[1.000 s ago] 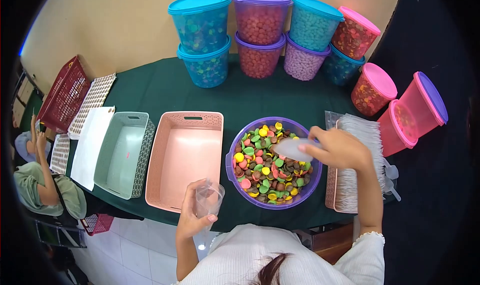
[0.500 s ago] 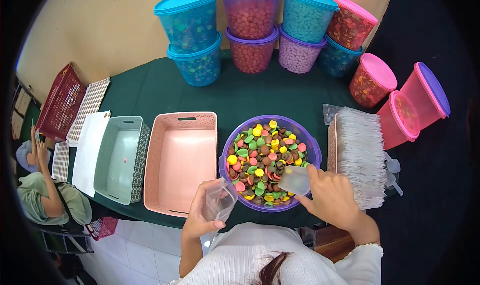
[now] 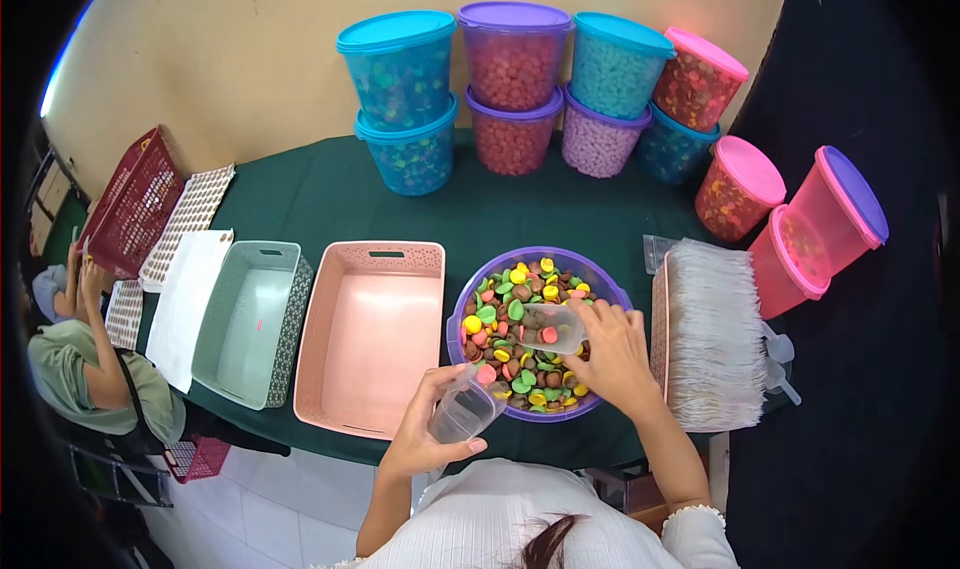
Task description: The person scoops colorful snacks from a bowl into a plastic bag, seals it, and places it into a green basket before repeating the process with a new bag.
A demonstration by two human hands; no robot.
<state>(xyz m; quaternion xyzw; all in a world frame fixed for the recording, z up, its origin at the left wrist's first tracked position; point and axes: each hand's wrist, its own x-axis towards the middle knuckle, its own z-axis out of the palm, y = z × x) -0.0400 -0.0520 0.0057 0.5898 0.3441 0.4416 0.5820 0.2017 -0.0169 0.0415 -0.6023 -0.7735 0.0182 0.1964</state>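
A purple tub (image 3: 456, 314) holds a heap of round chips (image 3: 520, 381) in brown, green, yellow and pink. My right hand (image 3: 612, 357) grips a translucent scoop (image 3: 566, 335) over the heap, and a few chips show in it. My left hand (image 3: 420, 431) is wrapped round a clear plastic pouch (image 3: 462, 419), tilted with its mouth toward the tub's near left rim. The pouch looks empty. Part of the right fingers' grip on the scoop's handle is hidden.
Left of the tub stand a pink basket (image 3: 372, 334) and a grey-green basket (image 3: 248, 319). A stack of clear pouches (image 3: 715, 334) fills a basket on the right. Lidded tubs (image 3: 515, 89) line the back. Another person (image 3: 85, 369) works at far left.
The scoop has moved left over the heap and now has chips in it. The left hand has brought the pouch slightly right, nearer the tub. The view has shifted a little.
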